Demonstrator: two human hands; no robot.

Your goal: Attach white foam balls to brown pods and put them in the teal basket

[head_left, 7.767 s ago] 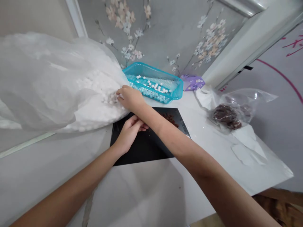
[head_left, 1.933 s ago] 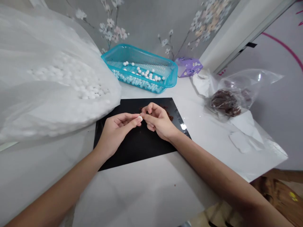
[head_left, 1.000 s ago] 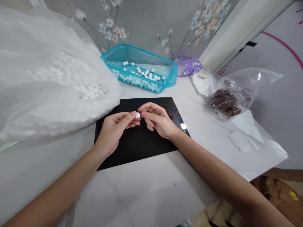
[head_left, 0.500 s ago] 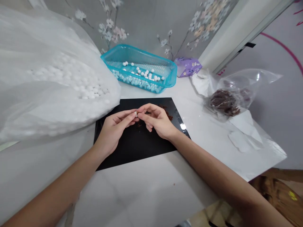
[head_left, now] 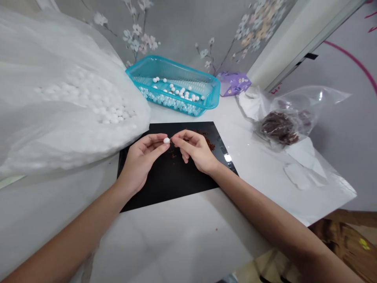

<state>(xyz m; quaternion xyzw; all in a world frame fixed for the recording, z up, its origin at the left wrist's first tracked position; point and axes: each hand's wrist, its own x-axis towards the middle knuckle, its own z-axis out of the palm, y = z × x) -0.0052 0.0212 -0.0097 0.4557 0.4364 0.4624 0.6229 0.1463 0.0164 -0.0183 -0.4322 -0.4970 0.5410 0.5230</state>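
Between the thumb and forefinger of my left hand (head_left: pixel 144 155) sits a small white ball (head_left: pixel 166 140). My right hand (head_left: pixel 196 151) is pinched just to the right of the ball, with a tiny brownish bit at its fingertips that is too small to name. Both hands are above a black mat (head_left: pixel 165 181) on the table. A loose heap of reddish-brown pieces (head_left: pixel 209 142) lies on the mat, partly hidden behind my right hand. Some brown crumbs (head_left: pixel 173 155) are scattered below my fingertips.
A large translucent bag (head_left: pixel 73 129) of white balls bulges at the left. Behind the mat stands a blue basket (head_left: pixel 212 103) with several white balls. To the right are a purple packet (head_left: pixel 234 83), a clear bag of dark brown material (head_left: pixel 279 127) and crumpled white paper (head_left: pixel 306 157).
My fingertips have drawn slightly apart, and the white ball now shows more fully in my left hand. The basket and bags have stayed where they were.
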